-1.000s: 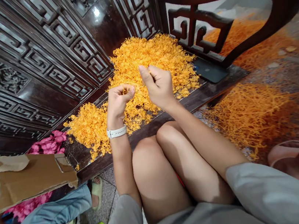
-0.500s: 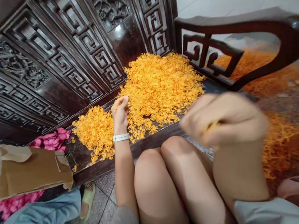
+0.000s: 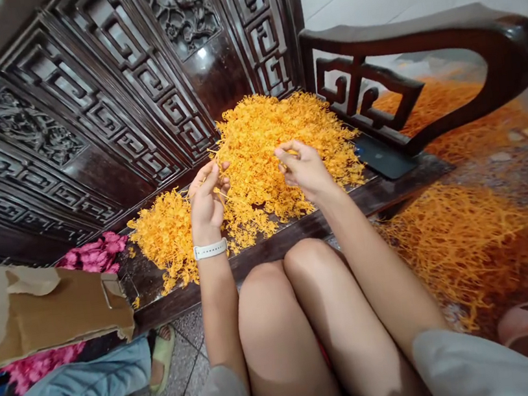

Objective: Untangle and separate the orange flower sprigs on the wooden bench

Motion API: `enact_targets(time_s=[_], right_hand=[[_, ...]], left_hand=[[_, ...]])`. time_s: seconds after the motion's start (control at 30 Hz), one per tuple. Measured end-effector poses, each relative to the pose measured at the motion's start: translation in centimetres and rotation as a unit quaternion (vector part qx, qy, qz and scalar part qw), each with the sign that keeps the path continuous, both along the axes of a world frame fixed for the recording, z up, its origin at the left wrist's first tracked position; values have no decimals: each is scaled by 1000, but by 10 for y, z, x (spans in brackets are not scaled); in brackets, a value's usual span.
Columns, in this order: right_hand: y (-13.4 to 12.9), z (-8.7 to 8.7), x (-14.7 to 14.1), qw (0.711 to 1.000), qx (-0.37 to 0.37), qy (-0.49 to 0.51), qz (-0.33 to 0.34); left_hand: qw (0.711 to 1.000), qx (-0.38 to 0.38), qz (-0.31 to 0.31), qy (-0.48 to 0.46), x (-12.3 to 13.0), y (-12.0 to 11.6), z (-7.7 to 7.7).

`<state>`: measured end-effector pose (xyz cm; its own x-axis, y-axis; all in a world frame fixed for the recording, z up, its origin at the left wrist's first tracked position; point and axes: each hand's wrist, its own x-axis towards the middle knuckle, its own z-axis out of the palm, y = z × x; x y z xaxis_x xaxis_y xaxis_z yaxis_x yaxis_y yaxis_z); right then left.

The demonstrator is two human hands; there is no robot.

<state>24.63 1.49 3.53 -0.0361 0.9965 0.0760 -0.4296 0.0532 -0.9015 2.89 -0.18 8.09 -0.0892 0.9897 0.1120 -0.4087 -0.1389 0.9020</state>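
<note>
A large heap of yellow-orange plastic-looking sprigs (image 3: 278,124) lies on the dark wooden bench seat (image 3: 147,293), and a smaller heap of the same sprigs (image 3: 165,231) sits to its left. My left hand (image 3: 206,203), with a white band at the wrist, is closed over the left part of the large heap. Thin yellow sprigs (image 3: 213,157) stick out between its fingers. Over the front of the heap, my right hand (image 3: 306,169) has thumb and fingers pinched together. Whatever is between those fingertips is too small to make out against the yellow.
The bench has a carved back (image 3: 119,113) and a curved armrest (image 3: 417,32). A dark phone (image 3: 386,158) lies by the armrest. Orange stringy piles (image 3: 466,235) cover the floor at right. At left are a cardboard box (image 3: 64,311), pink pieces (image 3: 97,251) and another person's jeans-clad leg (image 3: 70,395).
My right hand has swung from the near right, where it was a blurred fist with something yellow, to the large heap. My left hand has shifted slightly, and yellow sprigs now show in it.
</note>
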Motion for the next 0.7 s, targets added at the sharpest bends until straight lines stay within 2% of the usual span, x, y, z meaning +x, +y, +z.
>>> enact_targets(time_s=[0.03, 0.1, 0.13, 0.2, 0.23, 0.27, 0.3, 0.37, 0.4, 0.43, 0.47, 0.5, 0.57, 0.63, 0.7], right_hand=[[-5, 6, 5, 999, 36, -9, 40], [-17, 20, 19, 976, 120, -50, 172], [-23, 26, 26, 948, 165, -80, 261], [-32, 37, 36, 855, 253, -128, 434], [-33, 40, 37, 826, 286, -118, 472], [-32, 40, 36, 827, 303, -85, 465], [-29, 39, 32, 860, 298, -34, 413], [-18, 30, 18, 954, 211, 70, 202], [-12, 24, 10, 980, 146, 94, 93], [-6, 18, 2, 992, 81, 93, 13], [-3, 13, -5, 996, 27, 74, -34], [-1, 9, -11, 997, -7, 50, -53], [-4, 6, -22, 1000, -12, -9, -25], [-12, 10, -31, 998, 45, -48, 23], [-19, 17, -37, 992, 110, -50, 32]], left_hand=[[1000, 4, -5, 3, 0, 1, -1], [1000, 4, -16, 10, 1, 3, -3], [1000, 1, -20, 14, 1, 3, -5], [999, -5, -24, 26, 0, 4, -7], [999, -5, -26, 32, -1, 4, -7], [999, -1, -31, 38, -2, 3, -7], [998, 7, -37, 43, -3, 2, -6], [997, 23, -52, 52, -4, -2, -2], [996, 28, -57, 59, -4, -3, 0], [996, 28, -59, 69, -3, -5, 2], [995, 27, -58, 79, -2, -7, 5], [994, 24, -59, 88, 0, -8, 6], [992, 25, -66, 101, 6, -10, 8], [990, 35, -78, 111, 13, -10, 7], [988, 44, -86, 124, 19, -10, 5]])
